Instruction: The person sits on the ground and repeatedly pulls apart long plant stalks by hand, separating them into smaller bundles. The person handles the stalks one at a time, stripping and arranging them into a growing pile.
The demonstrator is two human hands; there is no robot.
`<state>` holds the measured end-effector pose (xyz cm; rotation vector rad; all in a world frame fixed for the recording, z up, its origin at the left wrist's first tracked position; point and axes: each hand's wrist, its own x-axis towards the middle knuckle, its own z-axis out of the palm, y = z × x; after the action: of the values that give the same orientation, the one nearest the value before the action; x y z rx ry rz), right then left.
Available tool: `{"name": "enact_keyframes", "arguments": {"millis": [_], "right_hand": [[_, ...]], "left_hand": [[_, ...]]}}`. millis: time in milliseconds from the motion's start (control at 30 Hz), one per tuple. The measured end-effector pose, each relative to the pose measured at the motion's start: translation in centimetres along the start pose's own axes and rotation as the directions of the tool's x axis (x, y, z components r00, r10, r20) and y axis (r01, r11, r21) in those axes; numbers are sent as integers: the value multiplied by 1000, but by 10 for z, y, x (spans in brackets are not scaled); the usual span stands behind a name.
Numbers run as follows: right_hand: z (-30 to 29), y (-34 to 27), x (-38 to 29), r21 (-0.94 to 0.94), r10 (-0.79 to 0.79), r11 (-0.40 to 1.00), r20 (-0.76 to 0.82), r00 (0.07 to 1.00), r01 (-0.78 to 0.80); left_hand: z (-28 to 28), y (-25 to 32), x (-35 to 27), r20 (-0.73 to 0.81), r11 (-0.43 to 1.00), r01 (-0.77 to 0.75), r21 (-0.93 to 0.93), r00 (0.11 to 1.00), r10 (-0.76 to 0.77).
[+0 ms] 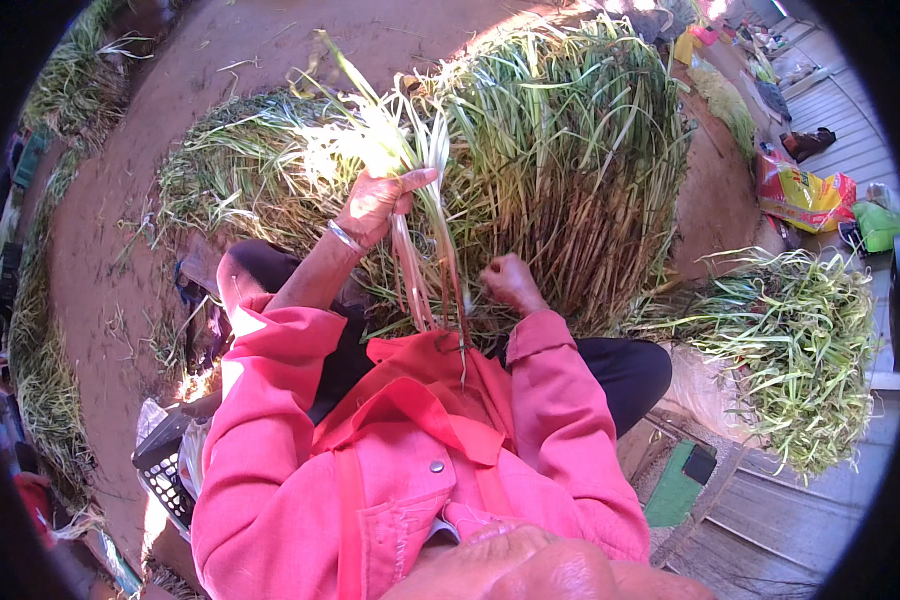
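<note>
My left hand (pixel 379 201), with a silver bangle at the wrist, grips a small bunch of long-leaved green stalks (pixel 412 262). The leaves fan out above the fist, bright in sunlight. Pale and reddish stem ends hang below it, down to the red apron (pixel 427 375) on my lap. My right hand (pixel 511 282) is to the right of those stems, its fingers curled in and nothing visible in them. Just beyond it rises a big stack of the same stalks (pixel 570 165), leaves up and brownish stems toward me. A looser heap (pixel 247 165) lies left of the stack.
Another leafy pile (pixel 802 352) lies at my right, near a green mat (pixel 671 484). A red and yellow bag (pixel 806 195) and a dark shoe (pixel 808 142) lie farther right. A black plastic basket (pixel 169 476) stands at my left. More stalks (pixel 41 360) line the far left.
</note>
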<state>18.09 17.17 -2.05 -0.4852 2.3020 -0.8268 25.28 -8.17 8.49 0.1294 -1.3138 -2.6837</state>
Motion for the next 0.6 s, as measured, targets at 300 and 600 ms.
{"name": "enact_keyframes", "arguments": {"millis": [300, 600], "right_hand": [[-62, -163, -2, 799, -259, 577, -15, 966, 168], [-137, -146, -5, 862, -168, 183, -446, 879, 472]], "left_hand": [[22, 6, -4, -150, 960, 156, 233, 981, -123], [1, 8, -9, -38, 986, 157, 54, 987, -155]]}}
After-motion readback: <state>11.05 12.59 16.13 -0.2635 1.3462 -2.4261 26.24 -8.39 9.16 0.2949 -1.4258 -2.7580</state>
